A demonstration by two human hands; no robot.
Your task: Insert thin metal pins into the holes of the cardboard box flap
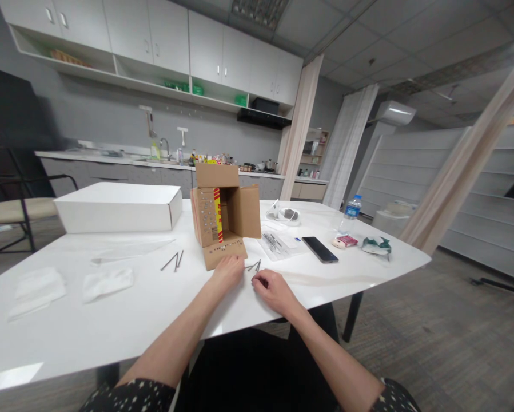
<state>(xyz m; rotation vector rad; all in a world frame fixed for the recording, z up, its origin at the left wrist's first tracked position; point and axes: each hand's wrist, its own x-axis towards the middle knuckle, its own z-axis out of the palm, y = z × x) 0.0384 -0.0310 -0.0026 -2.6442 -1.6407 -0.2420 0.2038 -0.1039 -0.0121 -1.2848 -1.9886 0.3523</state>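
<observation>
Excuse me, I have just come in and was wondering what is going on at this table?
A person has both hands at a table, before an open box. The left hand is at the box's lowered front flap; the curled right hand is beside some nails. I can't tell whether either holds anything. More nails lie to the left, a phone to the right.

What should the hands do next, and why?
Perhaps the right hand should pick up one thin metal piece: a few lie loose on the white table close by. The left hand is at the cardboard flap, so the right seems better placed, though I can't tell whether its curled fingers hold something.
</observation>
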